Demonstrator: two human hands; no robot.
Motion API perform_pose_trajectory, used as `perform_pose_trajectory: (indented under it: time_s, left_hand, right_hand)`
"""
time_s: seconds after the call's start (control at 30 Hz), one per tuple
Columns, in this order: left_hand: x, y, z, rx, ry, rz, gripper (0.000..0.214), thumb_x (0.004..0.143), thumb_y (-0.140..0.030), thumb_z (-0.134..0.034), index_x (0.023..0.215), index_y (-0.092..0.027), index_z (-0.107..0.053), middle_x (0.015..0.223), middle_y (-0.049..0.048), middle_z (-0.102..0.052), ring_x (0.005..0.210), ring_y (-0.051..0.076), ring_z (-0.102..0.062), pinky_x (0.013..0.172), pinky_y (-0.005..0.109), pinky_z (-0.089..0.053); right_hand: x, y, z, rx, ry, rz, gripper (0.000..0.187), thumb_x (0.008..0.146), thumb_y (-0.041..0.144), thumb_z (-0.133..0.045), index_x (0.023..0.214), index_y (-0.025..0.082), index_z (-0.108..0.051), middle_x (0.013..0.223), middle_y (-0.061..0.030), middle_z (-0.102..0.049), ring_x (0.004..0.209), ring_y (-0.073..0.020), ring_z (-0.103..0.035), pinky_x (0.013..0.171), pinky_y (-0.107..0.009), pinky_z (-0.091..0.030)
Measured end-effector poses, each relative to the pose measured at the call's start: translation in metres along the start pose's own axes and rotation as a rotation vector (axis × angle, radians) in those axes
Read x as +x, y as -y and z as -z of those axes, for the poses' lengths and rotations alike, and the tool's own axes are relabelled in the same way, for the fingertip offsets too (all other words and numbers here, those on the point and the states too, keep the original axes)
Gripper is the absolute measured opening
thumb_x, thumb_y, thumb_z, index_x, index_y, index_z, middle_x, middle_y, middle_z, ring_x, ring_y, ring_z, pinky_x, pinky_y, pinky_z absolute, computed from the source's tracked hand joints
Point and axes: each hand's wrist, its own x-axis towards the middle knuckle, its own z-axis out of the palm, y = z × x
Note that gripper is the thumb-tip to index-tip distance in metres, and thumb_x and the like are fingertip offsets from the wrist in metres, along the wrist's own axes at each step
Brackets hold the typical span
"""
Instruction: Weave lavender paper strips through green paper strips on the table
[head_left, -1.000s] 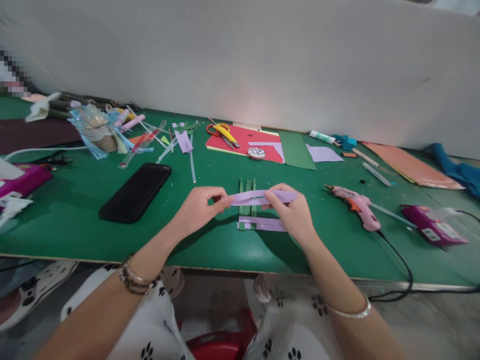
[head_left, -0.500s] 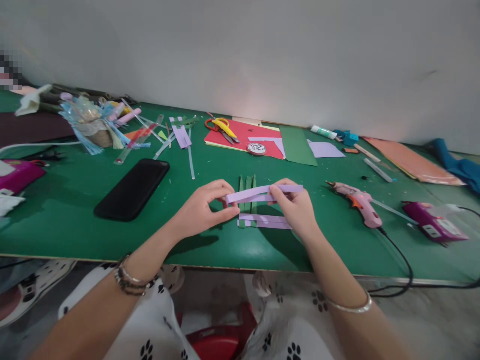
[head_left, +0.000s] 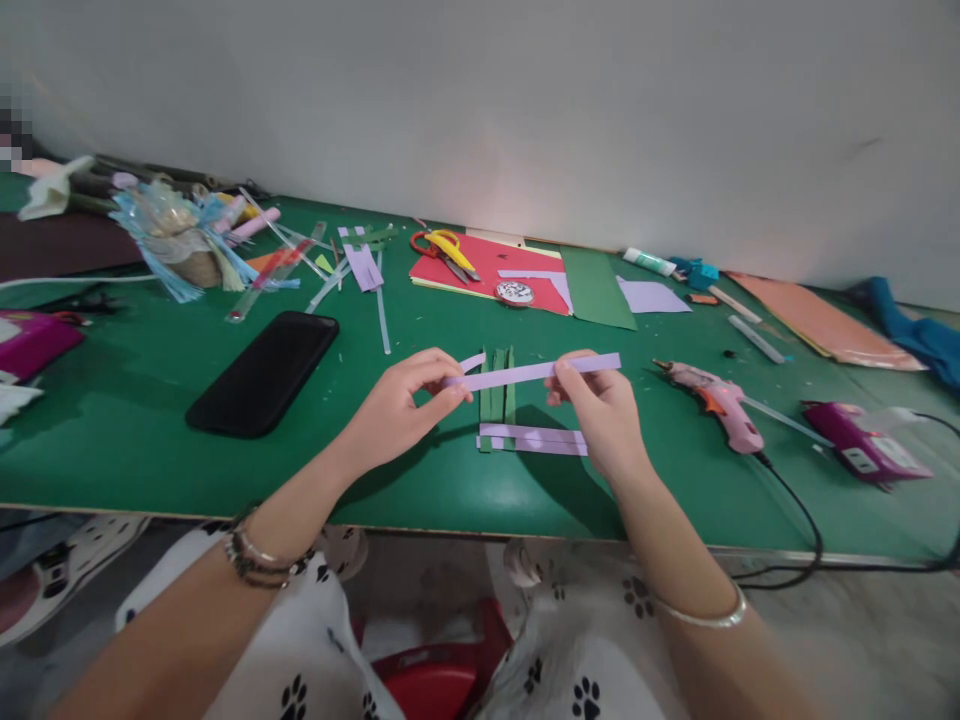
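Note:
A purple paper strip is stretched between my two hands, above the table. My left hand pinches its left end, where a short tail of the strip sticks out behind the fingers. Closer to the other end, my right hand grips it between thumb and fingers, with the tip poking out to the right. Below lie several green paper strips side by side, crossed near their lower ends by flat purple strips. My right hand partly covers the right end of those.
A black phone lies left of my hands, a pink glue gun to the right with its cord over the edge. Scissors rest on red paper at the back. A purple device sits far right.
The strip was folded back on itself between my hands; now it is drawn out nearly straight, with a short tail behind my left fingers. The woven strips below have stayed put.

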Motion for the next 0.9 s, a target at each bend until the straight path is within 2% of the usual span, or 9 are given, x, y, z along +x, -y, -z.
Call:
perform_pose_trajectory:
  time_s: [0.17,0.37,0.53,0.7,0.9]
  left_hand:
    - [0.000,-0.001,0.000,0.056,0.002,-0.006,0.022,0.081,-0.028,-0.045,0.067,-0.017,-0.058,0.078,0.0013,-0.054,0.070,0.011,-0.051,0.060,0.021,-0.040]
    - [0.000,-0.002,0.002,0.100,-0.008,-0.005,0.024,0.080,-0.031,-0.046,0.061,-0.017,-0.052,0.077,0.0004,-0.050,0.062,0.009,-0.046,0.057,0.022,-0.040]
    - [0.001,-0.003,0.007,0.132,-0.040,0.000,0.026,0.080,-0.032,-0.045,0.061,-0.018,-0.057,0.078,0.0007,-0.050,0.064,0.010,-0.047,0.057,0.021,-0.041]
    - [0.000,-0.001,0.016,0.164,0.023,-0.050,0.021,0.080,-0.033,-0.048,0.070,-0.019,-0.060,0.082,0.0009,-0.055,0.069,0.011,-0.051,0.066,0.022,-0.043]
    - [-0.001,0.001,0.022,0.216,0.010,-0.030,0.023,0.081,-0.035,-0.046,0.071,-0.019,-0.059,0.080,0.0020,-0.057,0.077,0.015,-0.053,0.071,0.025,-0.043]
  right_hand:
    - [-0.002,0.002,0.000,-0.070,0.011,0.054,0.019,0.073,0.035,-0.054,0.063,0.019,-0.052,0.059,0.0029,-0.052,0.049,-0.0070,-0.049,0.048,-0.022,-0.043]
    - [-0.005,0.006,-0.002,-0.052,0.028,0.110,0.020,0.074,0.036,-0.054,0.063,0.019,-0.052,0.063,0.0016,-0.053,0.052,-0.0079,-0.050,0.050,-0.023,-0.043]
    - [-0.005,0.004,-0.003,-0.075,0.048,0.107,0.022,0.074,0.039,-0.053,0.064,0.020,-0.052,0.061,0.0020,-0.053,0.052,-0.0082,-0.049,0.051,-0.023,-0.043]
    - [-0.003,0.000,-0.005,-0.029,0.065,0.094,0.020,0.073,0.038,-0.055,0.064,0.020,-0.053,0.061,0.0022,-0.053,0.052,-0.0081,-0.049,0.052,-0.023,-0.043]
    - [-0.003,-0.002,-0.007,-0.001,0.067,0.090,0.018,0.073,0.036,-0.055,0.065,0.020,-0.054,0.062,0.0022,-0.054,0.053,-0.0081,-0.048,0.052,-0.024,-0.043]
